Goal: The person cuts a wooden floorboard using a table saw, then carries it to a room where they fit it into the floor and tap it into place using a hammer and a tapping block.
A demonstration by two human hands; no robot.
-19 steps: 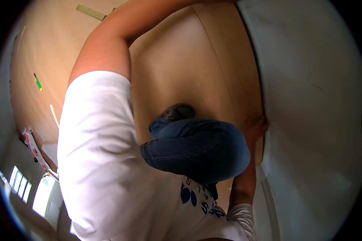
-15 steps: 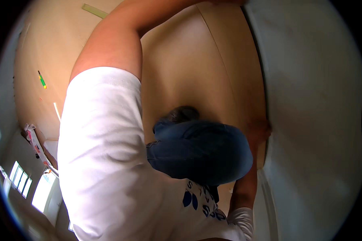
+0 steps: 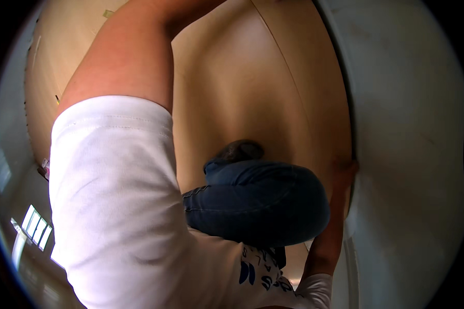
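Note:
My right hand (image 3: 345,169) rests at the outer edge of a long wood-coloured floor plank (image 3: 314,103), beside the dark gap along the pale wall (image 3: 407,129). It is dim and blurred, so whether the fingers are flat or curled round the edge does not show. My left arm (image 3: 123,62), bare below a white sleeve, reaches forward and out past the top of the view; its hand is cut off there. A thin seam parts the plank from the rest of the wood-coloured floor (image 3: 227,72).
My bent knee in blue jeans (image 3: 273,206) and a dark shoe (image 3: 242,150) are on the floor between my arms. A light strip (image 3: 108,13) lies at the far left. Bright windows (image 3: 37,226) show at the lower left.
My left arm has shifted left and forward, and its hand has slid out past the top edge. The view has tilted slightly; the green knife-like tool is now mostly behind my arm. My right hand stays at the plank's edge.

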